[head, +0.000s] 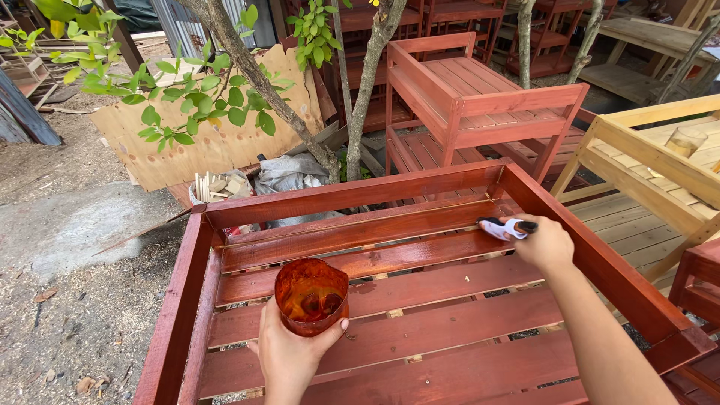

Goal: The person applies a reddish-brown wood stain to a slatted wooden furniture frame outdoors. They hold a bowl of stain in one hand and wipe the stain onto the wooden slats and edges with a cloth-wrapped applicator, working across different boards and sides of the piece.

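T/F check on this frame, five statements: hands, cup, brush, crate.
1. The left hand holds an amber cup. True.
2. The right hand holds a hammer. False: it holds a brush with a black and white handle.
3. The brush tip rests on a slat of the red slatted crate. True.
4. The cup stands on the ground. False: it is held up over the slats.
5. The pale wooden bench at the right is stained red. False: it is bare, light wood.
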